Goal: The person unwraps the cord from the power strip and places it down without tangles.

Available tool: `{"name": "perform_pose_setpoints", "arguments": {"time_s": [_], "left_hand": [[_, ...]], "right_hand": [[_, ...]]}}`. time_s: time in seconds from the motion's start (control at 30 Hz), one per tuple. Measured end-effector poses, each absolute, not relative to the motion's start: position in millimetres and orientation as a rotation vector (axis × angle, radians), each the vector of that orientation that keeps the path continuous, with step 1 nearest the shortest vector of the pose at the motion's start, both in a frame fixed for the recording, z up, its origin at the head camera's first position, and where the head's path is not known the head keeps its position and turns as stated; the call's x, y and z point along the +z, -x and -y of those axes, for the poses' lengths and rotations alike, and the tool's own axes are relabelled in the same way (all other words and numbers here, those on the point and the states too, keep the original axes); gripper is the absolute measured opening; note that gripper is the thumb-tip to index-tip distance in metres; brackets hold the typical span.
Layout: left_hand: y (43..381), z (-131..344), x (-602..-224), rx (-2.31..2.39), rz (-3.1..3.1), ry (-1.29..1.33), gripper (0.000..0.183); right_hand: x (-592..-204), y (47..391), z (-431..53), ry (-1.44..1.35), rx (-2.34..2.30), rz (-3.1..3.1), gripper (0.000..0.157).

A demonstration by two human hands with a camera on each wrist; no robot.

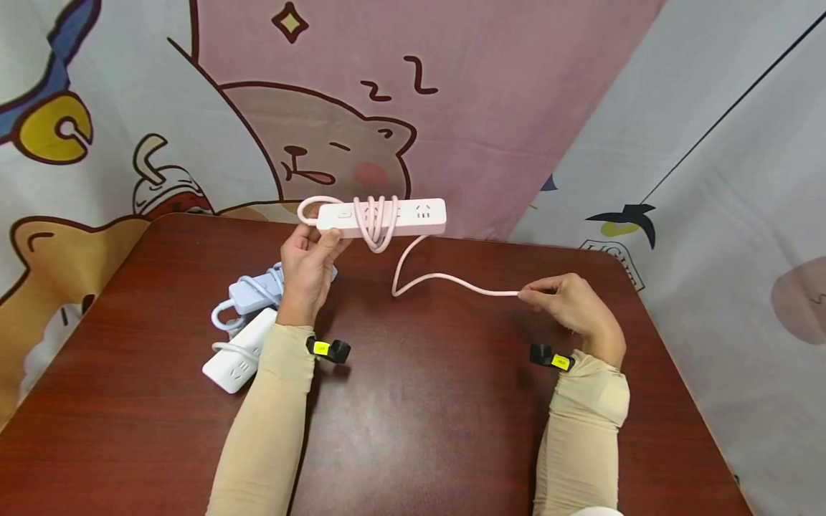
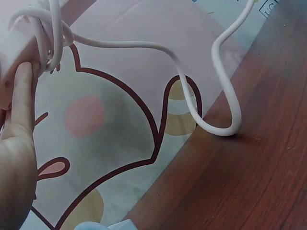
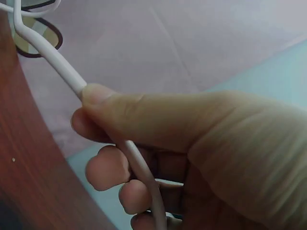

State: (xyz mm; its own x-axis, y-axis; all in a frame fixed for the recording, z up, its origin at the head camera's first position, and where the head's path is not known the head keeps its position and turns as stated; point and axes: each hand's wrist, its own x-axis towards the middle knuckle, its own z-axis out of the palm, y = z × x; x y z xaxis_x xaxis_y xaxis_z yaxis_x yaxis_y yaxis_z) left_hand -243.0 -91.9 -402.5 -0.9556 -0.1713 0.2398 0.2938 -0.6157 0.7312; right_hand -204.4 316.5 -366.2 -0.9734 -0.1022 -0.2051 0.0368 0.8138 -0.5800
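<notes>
My left hand (image 1: 308, 269) grips the left end of a pale pink power strip (image 1: 416, 213), raised above the back of the table. Several turns of its pink cord (image 1: 381, 226) are wound around the strip's middle. From the strip a loose length of cord (image 2: 225, 91) sags in a bend toward the table, then runs right to my right hand (image 1: 574, 308). There the thumb and forefinger pinch the cord, and it passes on down through the curled fingers (image 3: 108, 167) in the right wrist view. The cord's end is hidden.
Left of my left forearm, a white power strip (image 1: 234, 369) lies on the brown table (image 1: 419, 401), its cord wrapped round it. Behind that is a light blue power strip (image 1: 248, 294), partly covered by my hand. A printed cloth (image 1: 490, 107) hangs behind the table.
</notes>
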Motion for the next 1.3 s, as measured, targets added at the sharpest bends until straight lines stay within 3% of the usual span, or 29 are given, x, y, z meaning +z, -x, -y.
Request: {"name": "perform_pose_setpoints", "arguments": {"time_s": [0.37,0.6,0.7,0.9,1.3], "left_hand": [[243.7,91.0,-405.0,-2.627,1.223,0.301,0.059],[241.7,91.8,-406.3,-2.668,1.224,0.287,0.044],[241.6,91.4,-407.2,-2.672,1.236,0.289,0.039],[241.9,91.6,-407.3,-2.660,1.235,0.292,0.037],[243.1,92.4,-409.2,-2.644,1.278,0.324,0.035]], "right_hand": [[-382.1,210.4,-324.6,0.099,-0.740,-2.765,0.028],[-396.9,216.1,-327.2,0.088,-0.656,-2.797,0.024],[-398.5,217.1,-325.0,0.098,-0.668,-2.763,0.029],[-388.8,217.4,-313.3,0.135,-0.698,-2.804,0.038],[-352.6,217.5,-253.2,0.454,-1.159,-3.175,0.026]]}}
